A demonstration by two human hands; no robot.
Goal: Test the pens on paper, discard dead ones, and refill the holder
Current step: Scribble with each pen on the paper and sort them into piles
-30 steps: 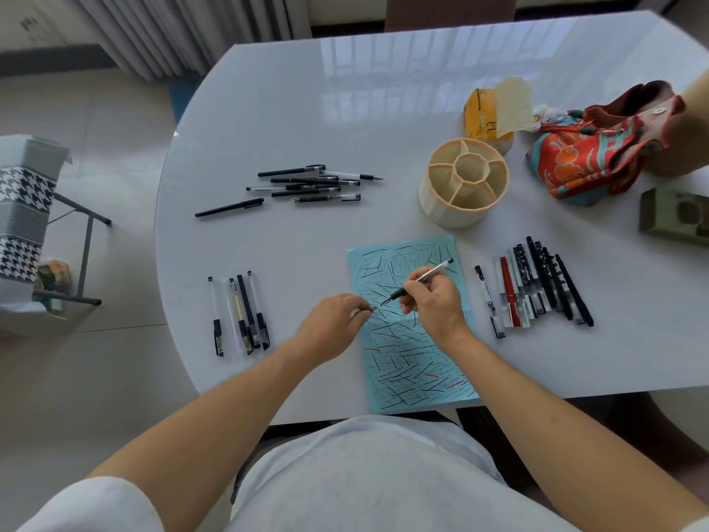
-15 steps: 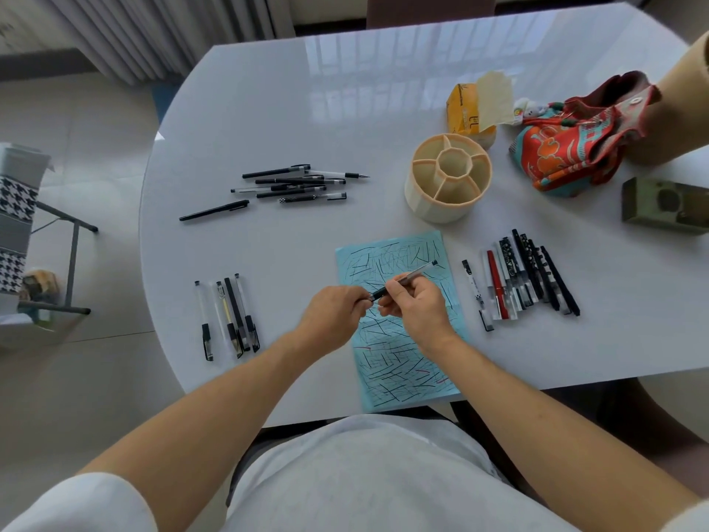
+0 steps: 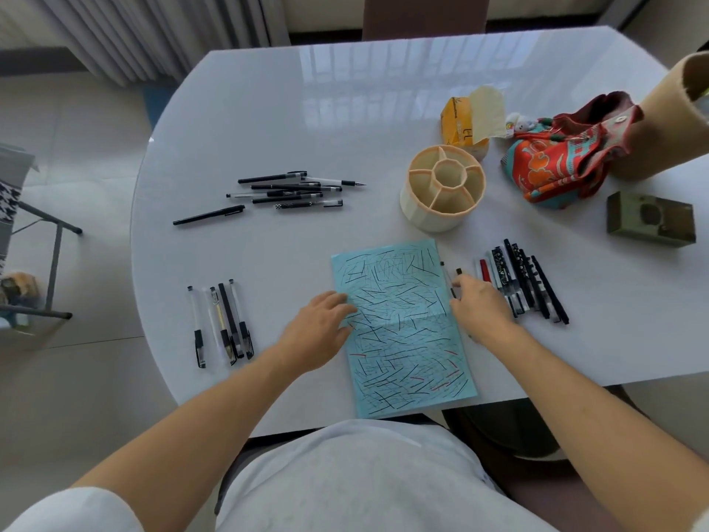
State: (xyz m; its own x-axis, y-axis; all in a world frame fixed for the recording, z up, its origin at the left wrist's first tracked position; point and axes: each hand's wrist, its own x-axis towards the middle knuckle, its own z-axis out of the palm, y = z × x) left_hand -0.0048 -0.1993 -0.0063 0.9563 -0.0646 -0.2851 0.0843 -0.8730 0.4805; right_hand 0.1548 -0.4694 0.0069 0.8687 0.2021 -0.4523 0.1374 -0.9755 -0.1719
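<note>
A light blue paper (image 3: 399, 339) covered in pen strokes lies in front of me. My left hand (image 3: 318, 332) rests on its left edge with relaxed fingers. At the paper's right edge, the fingertips of my right hand (image 3: 479, 305) pinch the lower end of a clear pen (image 3: 446, 274), which lies low beside a row of several pens (image 3: 525, 282). The cream divided holder (image 3: 422, 216) stands empty behind the paper. Several clear pens (image 3: 226, 320) lie at the left. A pile of black pens (image 3: 291, 188) and a single black pen (image 3: 209, 215) lie further back.
A yellow tissue pack (image 3: 460, 128), a patterned red pouch (image 3: 556, 159), a tan cardboard tube (image 3: 667, 120) and a green box (image 3: 650, 220) sit at the right rear of the white table (image 3: 268, 109). A chair frame (image 3: 57, 232) stands left of the table.
The pen was held over the paper with both hands near it. My right hand has carried it right to the row of pens, and my left hand has dropped onto the paper.
</note>
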